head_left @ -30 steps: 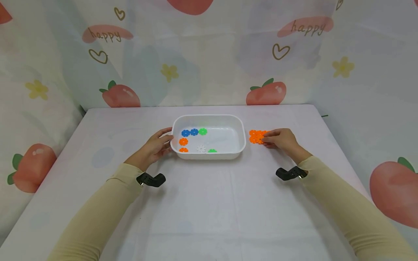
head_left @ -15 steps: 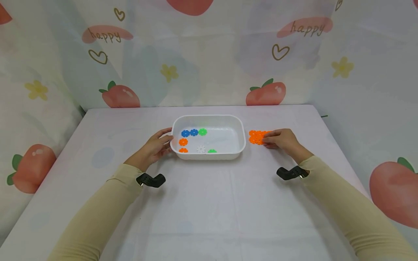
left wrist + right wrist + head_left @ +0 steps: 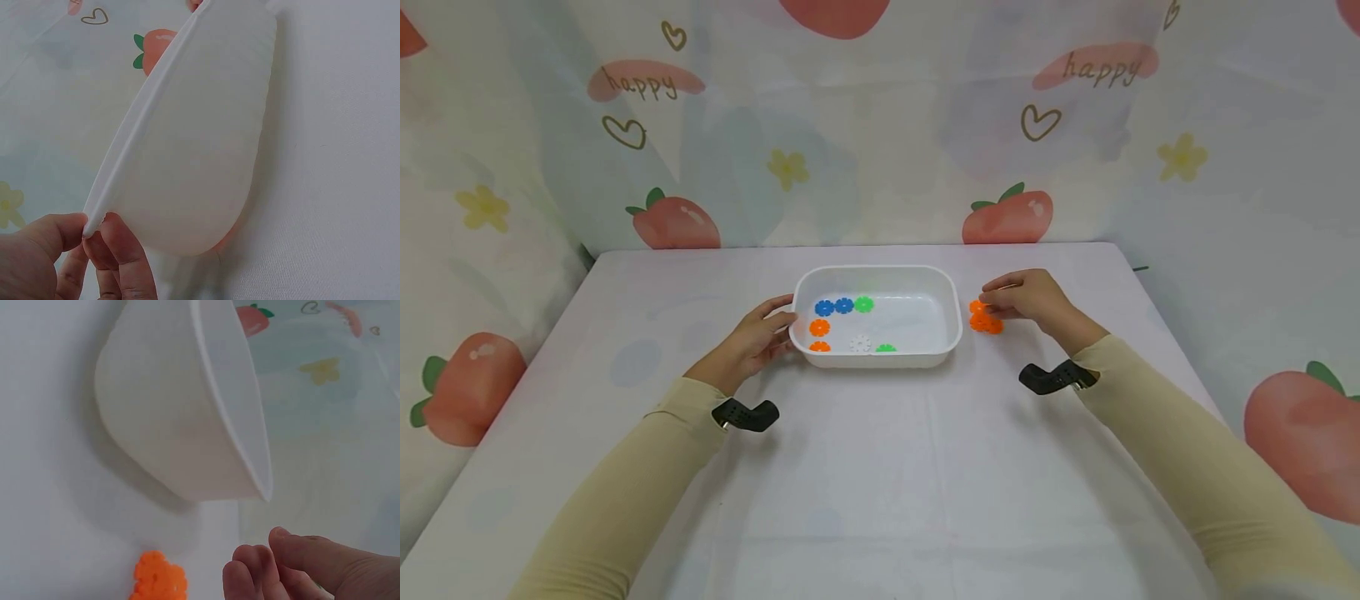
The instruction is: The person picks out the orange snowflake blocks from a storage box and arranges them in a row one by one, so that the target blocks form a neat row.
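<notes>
My left hand [image 3: 758, 337] grips the near-left rim of a white rectangular tray [image 3: 917, 359]; in the left wrist view its thumb and fingers [image 3: 128, 256] pinch that rim. Inside lie flower-shaped plastic discs: two blue discs [image 3: 844, 306], a green disc [image 3: 864, 304], two orange discs [image 3: 819, 327], a white disc [image 3: 860, 343] and another green disc [image 3: 886, 347]. To the tray's right is a small group of orange discs [image 3: 980, 322]. My right hand [image 3: 1028, 298] hovers over them, partly hiding the group, thumb close to the bent fingers [image 3: 250, 569]; I cannot tell whether something small is between them.
A white cloth covers the table [image 3: 850, 475]. Patterned curtain [image 3: 880, 125] with strawberries and hearts rises behind and at both sides. Each wrist wears a black camera mount [image 3: 747, 415].
My right hand has lifted off the orange discs and shifted up and left toward the tray. My left hand and the tray stay in place.
</notes>
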Demonstrator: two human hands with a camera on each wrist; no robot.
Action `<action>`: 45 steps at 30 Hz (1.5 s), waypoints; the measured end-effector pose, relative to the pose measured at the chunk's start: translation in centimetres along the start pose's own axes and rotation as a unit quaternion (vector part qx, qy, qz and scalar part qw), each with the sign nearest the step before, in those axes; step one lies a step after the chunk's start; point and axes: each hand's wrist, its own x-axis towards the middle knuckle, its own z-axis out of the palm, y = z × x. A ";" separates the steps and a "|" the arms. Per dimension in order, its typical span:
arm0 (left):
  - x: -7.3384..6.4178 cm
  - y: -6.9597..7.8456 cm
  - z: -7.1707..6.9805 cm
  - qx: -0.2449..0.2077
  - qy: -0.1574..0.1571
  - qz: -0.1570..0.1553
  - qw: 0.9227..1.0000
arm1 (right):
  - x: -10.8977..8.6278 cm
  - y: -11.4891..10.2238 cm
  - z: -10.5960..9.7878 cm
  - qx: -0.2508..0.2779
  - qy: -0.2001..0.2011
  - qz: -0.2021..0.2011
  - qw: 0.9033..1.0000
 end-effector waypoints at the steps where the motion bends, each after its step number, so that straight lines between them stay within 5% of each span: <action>1: 0.0 0.0 0.0 0.000 0.000 -0.001 1.000 | 0.1 -0.6 0.2 0.001 -0.001 0.000 1.000; 18: 0.0 0.1 0.0 0.004 -0.004 -0.001 1.000 | 2.2 -7.8 8.8 0.036 -0.049 -0.027 0.998; 30: 0.0 0.1 -0.2 0.008 -0.004 -0.004 1.000 | 2.5 -8.7 15.0 -0.018 -0.101 -0.065 0.993; 45: 0.0 0.1 -0.2 0.002 -0.012 -0.004 1.000 | 3.2 -7.8 19.4 -0.119 -0.108 -0.102 0.982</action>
